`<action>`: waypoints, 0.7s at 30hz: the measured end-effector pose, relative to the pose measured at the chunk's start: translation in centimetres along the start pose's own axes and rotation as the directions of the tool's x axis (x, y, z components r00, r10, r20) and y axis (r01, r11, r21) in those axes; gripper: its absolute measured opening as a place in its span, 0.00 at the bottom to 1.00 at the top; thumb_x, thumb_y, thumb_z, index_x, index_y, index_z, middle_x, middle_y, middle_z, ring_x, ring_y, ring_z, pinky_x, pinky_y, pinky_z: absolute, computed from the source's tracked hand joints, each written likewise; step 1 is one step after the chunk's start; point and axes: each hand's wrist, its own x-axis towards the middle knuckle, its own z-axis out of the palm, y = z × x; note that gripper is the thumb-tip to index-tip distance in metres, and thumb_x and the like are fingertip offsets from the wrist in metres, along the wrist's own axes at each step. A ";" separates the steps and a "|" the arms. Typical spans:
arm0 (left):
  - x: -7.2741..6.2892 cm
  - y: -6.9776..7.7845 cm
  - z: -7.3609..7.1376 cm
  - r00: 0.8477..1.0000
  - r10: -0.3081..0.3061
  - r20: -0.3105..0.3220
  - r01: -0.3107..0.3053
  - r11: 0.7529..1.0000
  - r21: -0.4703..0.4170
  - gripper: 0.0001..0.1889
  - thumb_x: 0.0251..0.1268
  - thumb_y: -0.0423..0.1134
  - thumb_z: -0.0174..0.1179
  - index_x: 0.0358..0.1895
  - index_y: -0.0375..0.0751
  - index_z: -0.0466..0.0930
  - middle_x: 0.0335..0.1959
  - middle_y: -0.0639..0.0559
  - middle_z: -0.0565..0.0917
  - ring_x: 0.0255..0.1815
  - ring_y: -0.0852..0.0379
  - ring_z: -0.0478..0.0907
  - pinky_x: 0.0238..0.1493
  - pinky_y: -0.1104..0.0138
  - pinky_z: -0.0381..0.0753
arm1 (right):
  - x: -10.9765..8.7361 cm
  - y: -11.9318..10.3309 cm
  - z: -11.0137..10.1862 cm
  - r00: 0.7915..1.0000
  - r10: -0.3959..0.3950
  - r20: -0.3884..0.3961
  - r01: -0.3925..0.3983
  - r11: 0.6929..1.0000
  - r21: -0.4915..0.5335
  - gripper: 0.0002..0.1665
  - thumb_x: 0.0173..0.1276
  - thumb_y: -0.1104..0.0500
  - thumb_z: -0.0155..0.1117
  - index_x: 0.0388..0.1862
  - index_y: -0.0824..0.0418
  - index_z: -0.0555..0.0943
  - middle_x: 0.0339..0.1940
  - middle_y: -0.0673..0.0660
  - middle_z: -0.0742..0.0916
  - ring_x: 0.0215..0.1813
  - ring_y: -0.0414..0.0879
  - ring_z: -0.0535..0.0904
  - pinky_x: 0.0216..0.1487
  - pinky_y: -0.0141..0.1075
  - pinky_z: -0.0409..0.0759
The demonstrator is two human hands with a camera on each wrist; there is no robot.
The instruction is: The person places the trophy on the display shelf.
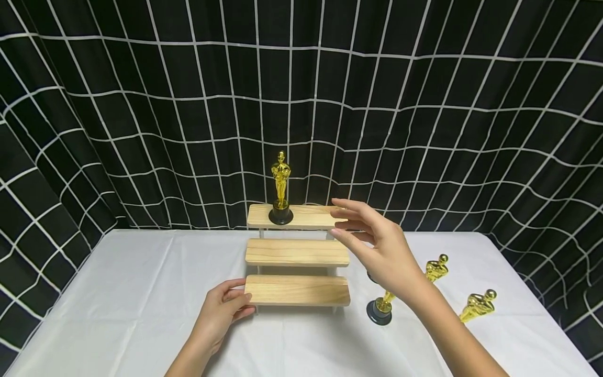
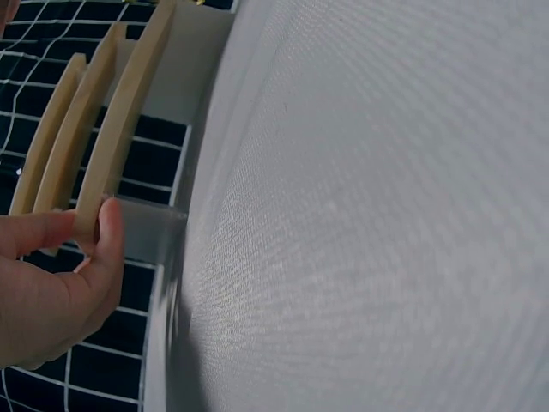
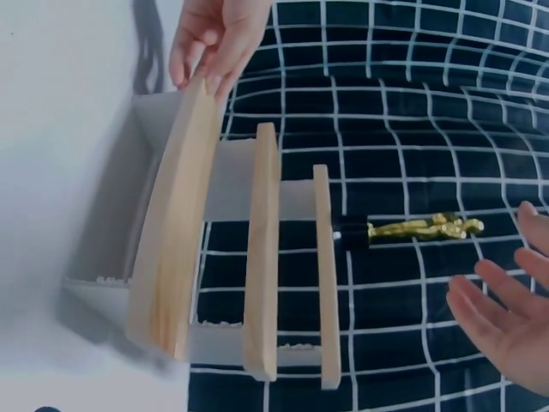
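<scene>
While my left hand (image 1: 225,308) pinches the stand's (image 1: 297,252) bottom step, right hand (image 1: 377,246) hovers spread beside the top step; a careless swipe could topple the 1 statuette (image 1: 280,188) there.

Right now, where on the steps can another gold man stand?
The middle step and bottom step are bare. The top step has room right of the statue. The left hand holds the bottom step's left end. Crowded: the table right of the steps, with lying statues.

Left hand (image 3: 214,34) grips 3-step wooden riser (image 3: 249,275); gold statuette (image 3: 412,229) on top.
</scene>
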 end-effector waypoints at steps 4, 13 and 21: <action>0.1 0.0 0.1 1.000 -0.002 -0.002 0.002 1.000 -0.002 0.24 0.75 0.22 0.56 0.70 0.18 0.67 0.46 0.36 0.83 0.38 0.56 0.86 0.44 0.68 0.94 | -0.9 0.3 -0.5 1.000 0.008 -0.018 -0.008 1.000 -0.014 0.26 0.76 0.64 0.69 0.71 0.60 0.78 0.60 0.60 0.88 0.62 0.54 0.86 0.58 0.24 0.86; 0.0 -0.1 0.1 1.000 0.000 0.003 0.000 1.000 0.004 0.24 0.75 0.22 0.56 0.71 0.18 0.66 0.48 0.34 0.83 0.38 0.56 0.86 0.45 0.67 0.94 | -2.4 1.5 -1.1 0.998 -0.006 -0.070 0.006 1.000 -0.004 0.25 0.75 0.66 0.68 0.69 0.60 0.80 0.57 0.60 0.89 0.58 0.35 0.85 0.57 0.21 0.86; -0.3 0.0 0.0 1.000 -0.006 0.002 0.006 1.000 -0.008 0.24 0.75 0.22 0.56 0.71 0.19 0.67 0.47 0.35 0.83 0.38 0.56 0.86 0.45 0.67 0.94 | -3.4 2.5 -1.6 0.996 0.007 -0.084 -0.010 0.999 -0.033 0.23 0.75 0.66 0.68 0.67 0.60 0.82 0.57 0.58 0.89 0.55 0.31 0.85 0.57 0.19 0.84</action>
